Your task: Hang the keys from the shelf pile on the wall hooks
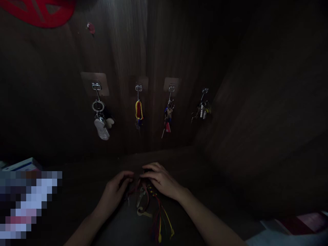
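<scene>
Low in the dim cabinet, a bunch of keys point(140, 196) with dark red straps and a cord tassel point(160, 218) in red and yellow lies between my hands. My right hand point(161, 179) reaches in from the right, its curved fingers closed at the top of the bunch. On the other side, my left hand point(119, 184) has its thumb and forefinger nearly meeting beside the straps. What sits between those left fingertips is too dark to make out. A pale curved piece point(143, 212) hangs out of the bunch toward me.
Hooks on the dark wood back panel point(123, 44) hold a key ring with a silvery fob point(101, 128), a yellow-red cord loop point(138, 110), keys with a red tag point(167, 127) and another key bunch point(203, 111). A red object point(51, 18) is top left; boxes point(24, 164) stand left.
</scene>
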### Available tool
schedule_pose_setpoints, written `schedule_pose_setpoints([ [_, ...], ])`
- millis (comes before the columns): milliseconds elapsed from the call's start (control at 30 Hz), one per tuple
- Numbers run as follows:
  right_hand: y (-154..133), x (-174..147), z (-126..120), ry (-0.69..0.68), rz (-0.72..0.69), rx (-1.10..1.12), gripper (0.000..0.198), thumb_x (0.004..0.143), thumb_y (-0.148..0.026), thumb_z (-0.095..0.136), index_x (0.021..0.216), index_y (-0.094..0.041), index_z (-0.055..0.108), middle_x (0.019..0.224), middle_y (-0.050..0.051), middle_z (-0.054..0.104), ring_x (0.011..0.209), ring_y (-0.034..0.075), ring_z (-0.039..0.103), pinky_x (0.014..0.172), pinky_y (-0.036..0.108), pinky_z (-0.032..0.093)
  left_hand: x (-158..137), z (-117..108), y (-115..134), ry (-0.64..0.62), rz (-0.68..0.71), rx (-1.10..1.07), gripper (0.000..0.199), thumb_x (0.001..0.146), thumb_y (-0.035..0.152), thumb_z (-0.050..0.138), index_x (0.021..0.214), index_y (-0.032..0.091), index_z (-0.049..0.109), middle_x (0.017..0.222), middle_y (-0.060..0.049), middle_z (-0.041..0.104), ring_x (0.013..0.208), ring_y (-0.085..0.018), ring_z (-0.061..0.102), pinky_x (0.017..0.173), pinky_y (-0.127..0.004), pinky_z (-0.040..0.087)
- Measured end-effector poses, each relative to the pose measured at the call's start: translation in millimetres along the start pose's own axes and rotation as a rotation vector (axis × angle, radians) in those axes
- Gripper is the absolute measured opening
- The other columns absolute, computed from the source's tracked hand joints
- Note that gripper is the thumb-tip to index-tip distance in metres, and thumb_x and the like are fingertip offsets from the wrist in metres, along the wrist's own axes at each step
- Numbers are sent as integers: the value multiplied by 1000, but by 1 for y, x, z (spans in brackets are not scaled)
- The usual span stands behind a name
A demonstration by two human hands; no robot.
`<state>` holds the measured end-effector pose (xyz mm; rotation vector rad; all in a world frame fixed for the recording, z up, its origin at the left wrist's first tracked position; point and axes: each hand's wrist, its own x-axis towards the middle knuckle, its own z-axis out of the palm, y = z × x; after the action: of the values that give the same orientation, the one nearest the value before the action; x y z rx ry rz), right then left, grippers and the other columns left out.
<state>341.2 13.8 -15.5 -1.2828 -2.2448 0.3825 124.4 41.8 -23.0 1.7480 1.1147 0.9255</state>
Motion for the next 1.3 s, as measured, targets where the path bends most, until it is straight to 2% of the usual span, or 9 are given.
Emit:
schedule_pose_setpoints([
  [133,-1,3,4,-73,-11,-28,41,87,-9,47,117,-35,60,128,-1,55,127,20,38,100,40,35,-2,-1,0,-60,24,20,19,82,31,53,93,26,68,91,0,73,84,-20,67,78,-25,49],
  [267,3,3,5,-43,19,-59,33,88,-16,52,115,-34,61,118,1,61,123,20,41,99,38,34,-4,-3,3,-131,48,86,22,83,34,54,98,28,68,94,1,73,89,-20,66,80,-24,46],
  [467,13,2,4,-7,50,-82,28,88,-16,54,110,-30,64,107,2,63,110,18,49,91,34,38,-5,-3,-2,-214,142,229,26,74,28,66,100,30,69,88,0,72,83,-21,64,79,-27,45],
  [600,13,2,4,20,63,-101,23,87,-17,54,106,-25,65,101,4,64,102,18,52,87,33,40,-4,-2,-3,-138,150,187,21,78,26,60,97,28,69,91,-1,72,85,-21,65,79,-27,46],
  [767,10,3,4,80,52,-23,23,88,-16,53,107,-24,64,97,4,63,95,16,56,86,32,42,-4,-4,7,36,42,93,21,78,33,59,94,24,68,81,0,71,78,-19,66,74,-26,49],
  [900,8,4,3,156,65,82,24,88,-14,51,104,-24,65,95,4,61,91,15,59,83,30,45,-3,-5,11,81,-4,94,23,77,38,56,92,24,67,78,1,69,74,-18,65,69,-27,51],
  [1067,1,5,2,281,30,229,21,88,-17,51,103,-24,64,94,3,61,90,14,60,82,29,47,-3,-5,12,18,20,84,22,80,36,54,93,26,68,92,-1,73,87,-21,66,80,-30,50],
  [1167,-6,7,3,365,-16,273,20,88,-19,53,103,-25,64,92,3,61,88,14,60,79,28,48,-5,-2,14,-32,48,59,25,81,35,53,99,27,68,102,-2,72,96,-22,65,87,-31,48],
  [1300,-13,8,4,502,-81,300,17,86,-19,54,100,-24,64,89,3,62,85,15,60,76,28,49,-9,3,15,-140,61,47,33,78,34,59,110,26,64,109,-4,70,101,-24,63,89,-33,47],
])
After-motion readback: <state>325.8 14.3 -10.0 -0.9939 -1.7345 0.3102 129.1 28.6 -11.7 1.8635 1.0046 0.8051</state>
